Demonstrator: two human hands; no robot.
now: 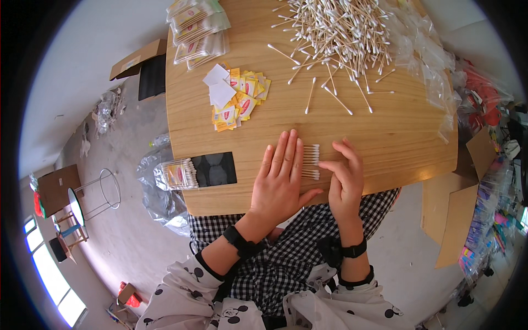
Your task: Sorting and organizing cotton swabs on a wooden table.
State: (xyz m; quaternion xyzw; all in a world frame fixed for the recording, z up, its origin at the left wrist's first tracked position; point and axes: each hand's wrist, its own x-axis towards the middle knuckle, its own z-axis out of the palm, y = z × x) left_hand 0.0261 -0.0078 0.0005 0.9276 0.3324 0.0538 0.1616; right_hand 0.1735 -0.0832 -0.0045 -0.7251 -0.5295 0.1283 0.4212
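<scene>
- Two bare hands over a wooden table (385, 146), what are they up to?

- Left hand (280, 176) is lying flat, palm down, fingers straight and close together, thumb stuck out to the side. It's covering most of a neat row of cotton swabs (312, 150), with just the white tips and a bit of stick poking out on the right.

- And the other one?

- Right hand (346, 179) is next to those tips, fingers loosely bent and spread apart, nothing visible in its grip. Index fingertip is right up by the swab ends, but honestly can't tell if it's touching them.

- Where's the row sitting?

- Near edge of the table, in front of the person. Off to its left there's a flat dark rectangle (217, 169), with a clear-wrapped swab pack (176, 175) at its left end.

- Anything further back?

- Yeah, big messy heap of loose swabs (344, 36) at the far side, clear plastic bags (421, 55) just right of it. Heap of yellow and white cards (239, 96) left of middle, some face-down white, and stacked clear packets (201, 36) behind those.
</scene>
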